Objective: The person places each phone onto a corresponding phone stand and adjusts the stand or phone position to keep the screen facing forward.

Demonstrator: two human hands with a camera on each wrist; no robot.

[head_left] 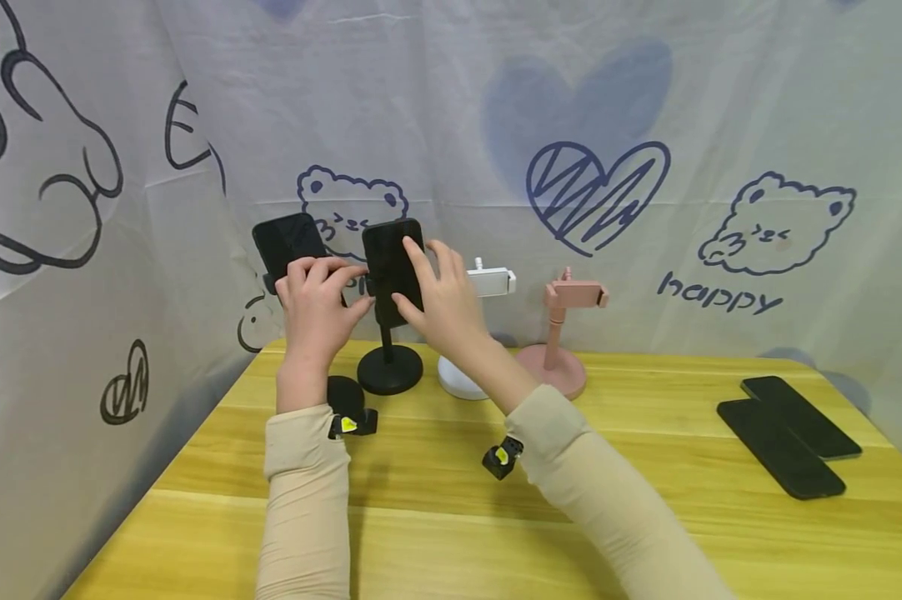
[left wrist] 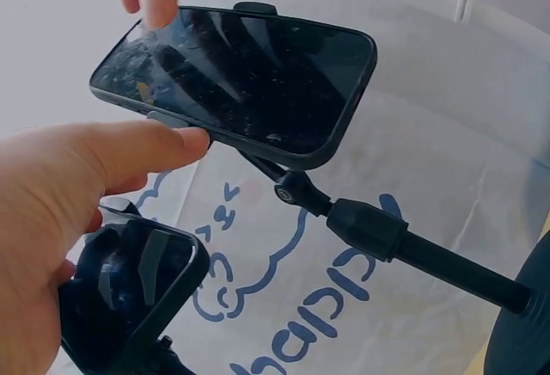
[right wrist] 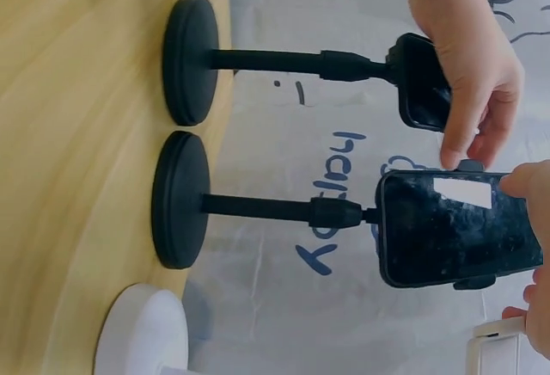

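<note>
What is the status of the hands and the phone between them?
Left hand at clamp, right hand at screen. Phone in black stand. Second phone behind left hand.

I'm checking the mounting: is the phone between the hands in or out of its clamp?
In: both wrist views show the clamp ends against opposite edges of the phone.

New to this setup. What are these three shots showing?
No robot: a person's bare left hand and right hand, a camera on each wrist. The wide picture comes from the head; the close-ups come from the left and right wrists. On the table: two black stands, a white stand, a pink stand, two loose phones. The black stands hold the left phone and middle phone. Both hands work at the middle phone: right fingertips on its front, left thumb at its edge.
</note>
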